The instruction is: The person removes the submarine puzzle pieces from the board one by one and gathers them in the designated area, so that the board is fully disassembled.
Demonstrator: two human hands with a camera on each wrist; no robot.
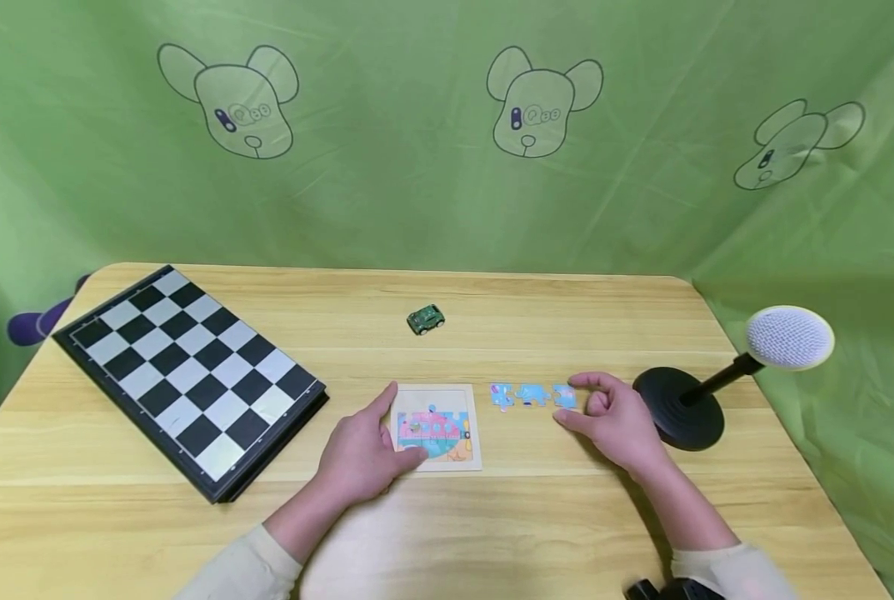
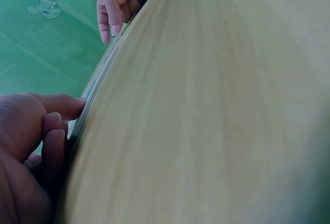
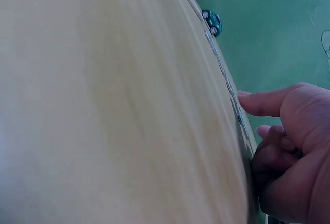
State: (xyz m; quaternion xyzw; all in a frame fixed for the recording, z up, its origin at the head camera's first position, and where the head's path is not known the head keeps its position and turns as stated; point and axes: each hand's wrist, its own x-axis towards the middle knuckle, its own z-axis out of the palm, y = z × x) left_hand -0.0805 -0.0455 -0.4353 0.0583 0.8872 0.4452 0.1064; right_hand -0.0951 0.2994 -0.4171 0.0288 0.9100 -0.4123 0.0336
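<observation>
Your left hand [image 1: 360,454] rests on the table [image 1: 491,533] at the left edge of the puzzle board [image 1: 437,427]. The thumb lies along the board's left side and the fingertips press onto its near left corner; the fingers are only loosely bent and grip nothing. In the left wrist view the fingers [image 2: 56,112] meet the thin edge of the board.

The board lies flat near the table's middle, in front of you. It is close to square, its sides running roughly with the table edges, picture face up.

Your right hand [image 1: 615,417] sits just right of a short row of three blue pieces [image 1: 532,395]. The row lies just right of the board, and its long axis runs left to right, level with the board's far edge. Your index finger reaches over the rightmost piece [image 1: 564,396] and the thumb lies just near of it. Whether they actually pinch it, you cannot tell from here; the other fingers are curled in.

A toy car [image 1: 426,319] stands farther back, its length across the table. A chessboard [image 1: 188,375] lies at an angle to the left, and a microphone [image 1: 787,337] on a black stand leans at your right.
</observation>
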